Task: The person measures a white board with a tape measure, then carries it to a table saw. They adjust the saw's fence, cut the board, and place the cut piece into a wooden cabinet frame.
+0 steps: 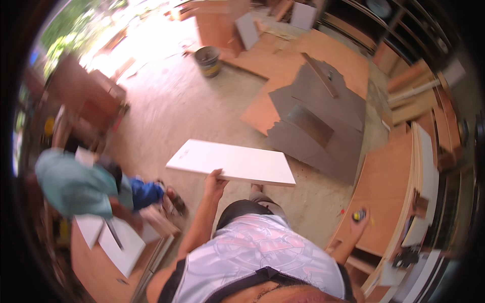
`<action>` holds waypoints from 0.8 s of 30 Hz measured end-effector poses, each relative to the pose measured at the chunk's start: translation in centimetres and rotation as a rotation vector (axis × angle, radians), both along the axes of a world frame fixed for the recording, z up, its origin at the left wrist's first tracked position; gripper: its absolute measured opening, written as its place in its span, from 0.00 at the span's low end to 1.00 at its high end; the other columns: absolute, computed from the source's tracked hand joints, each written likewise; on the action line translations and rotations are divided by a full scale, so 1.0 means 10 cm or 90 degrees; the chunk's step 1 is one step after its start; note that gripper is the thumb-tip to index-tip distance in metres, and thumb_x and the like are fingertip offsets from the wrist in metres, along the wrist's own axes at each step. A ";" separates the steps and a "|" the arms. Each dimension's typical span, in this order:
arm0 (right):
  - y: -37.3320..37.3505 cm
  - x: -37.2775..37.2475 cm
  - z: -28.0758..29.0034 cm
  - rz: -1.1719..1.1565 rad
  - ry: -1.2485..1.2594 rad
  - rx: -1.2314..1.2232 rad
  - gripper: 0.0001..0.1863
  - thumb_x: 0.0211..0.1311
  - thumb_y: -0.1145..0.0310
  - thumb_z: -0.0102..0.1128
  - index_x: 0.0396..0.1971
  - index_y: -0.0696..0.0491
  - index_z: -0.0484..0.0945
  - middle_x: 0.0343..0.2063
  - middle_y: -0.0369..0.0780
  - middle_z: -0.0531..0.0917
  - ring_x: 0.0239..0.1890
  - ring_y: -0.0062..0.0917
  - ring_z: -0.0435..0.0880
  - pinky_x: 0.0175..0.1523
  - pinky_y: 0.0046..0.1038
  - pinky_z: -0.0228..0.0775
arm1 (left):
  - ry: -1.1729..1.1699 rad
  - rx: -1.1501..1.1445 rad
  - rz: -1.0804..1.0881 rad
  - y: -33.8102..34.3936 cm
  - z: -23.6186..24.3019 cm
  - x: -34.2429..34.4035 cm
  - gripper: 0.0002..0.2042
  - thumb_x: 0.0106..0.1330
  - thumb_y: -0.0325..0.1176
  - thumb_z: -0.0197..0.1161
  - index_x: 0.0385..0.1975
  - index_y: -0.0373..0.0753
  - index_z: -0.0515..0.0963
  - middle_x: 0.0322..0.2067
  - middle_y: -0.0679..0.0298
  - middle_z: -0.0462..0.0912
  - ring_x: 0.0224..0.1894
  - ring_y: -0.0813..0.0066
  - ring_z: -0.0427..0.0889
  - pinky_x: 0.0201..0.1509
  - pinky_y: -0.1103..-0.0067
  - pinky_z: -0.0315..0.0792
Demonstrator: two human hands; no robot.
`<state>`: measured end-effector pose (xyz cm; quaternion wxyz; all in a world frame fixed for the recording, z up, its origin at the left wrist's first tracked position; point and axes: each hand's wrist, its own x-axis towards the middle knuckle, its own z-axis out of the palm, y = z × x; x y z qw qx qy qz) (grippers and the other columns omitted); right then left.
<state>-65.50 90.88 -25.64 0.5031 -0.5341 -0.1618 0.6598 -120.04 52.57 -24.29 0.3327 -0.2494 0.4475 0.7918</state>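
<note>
A white rectangular board [237, 160] lies nearly flat in front of my body. My left hand [216, 183] grips its near edge, with the thumb on the top face and the fingers underneath, mostly out of sight. Off to the right, my right hand [359, 231] is closed around a small black-and-yellow tape measure [359, 215], somewhat blurred. That hand is over or beside a brown plywood panel [376, 202]; whether it touches the panel I cannot tell.
At left a person in a teal top [76, 182] bends over a bench with white pieces [121, 247]. A bucket [207, 61] stands on the concrete floor ahead. Grey sheets [323, 111] cover plywood [353, 60] at the far right. Wood offcuts [414, 96] are stacked along the right.
</note>
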 end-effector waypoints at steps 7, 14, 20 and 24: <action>0.78 -3.90 0.19 0.504 -0.215 0.031 0.15 0.62 0.54 0.61 0.41 0.48 0.76 0.28 0.33 0.79 0.29 0.19 0.79 0.31 0.29 0.79 | 0.035 0.083 0.066 -0.15 -0.05 -1.60 0.12 0.62 0.27 0.62 0.42 0.26 0.74 0.42 0.49 0.80 0.46 0.58 0.81 0.57 0.65 0.79; 0.14 -6.13 -0.49 0.755 -0.641 0.268 0.18 0.56 0.55 0.57 0.37 0.55 0.79 0.22 0.43 0.81 0.24 0.27 0.80 0.30 0.34 0.71 | -0.070 0.026 0.105 -0.24 -0.24 -3.47 0.17 0.66 0.28 0.57 0.47 0.16 0.71 0.46 0.44 0.81 0.50 0.51 0.80 0.59 0.63 0.79; -0.57 -6.03 -1.05 0.786 -0.780 0.077 0.22 0.52 0.54 0.57 0.36 0.59 0.82 0.29 0.52 0.85 0.33 0.43 0.87 0.38 0.43 0.76 | -0.286 -0.040 0.128 -0.25 -0.54 -5.11 0.18 0.64 0.26 0.58 0.50 0.19 0.73 0.49 0.44 0.80 0.53 0.52 0.79 0.62 0.62 0.77; -1.06 -6.01 -1.23 0.697 -0.813 -0.311 0.29 0.49 0.52 0.60 0.50 0.51 0.82 0.49 0.45 0.84 0.50 0.38 0.84 0.52 0.40 0.75 | -0.234 -0.004 0.076 -0.30 -0.63 -5.76 0.16 0.64 0.26 0.58 0.47 0.19 0.74 0.46 0.44 0.81 0.51 0.53 0.80 0.61 0.64 0.78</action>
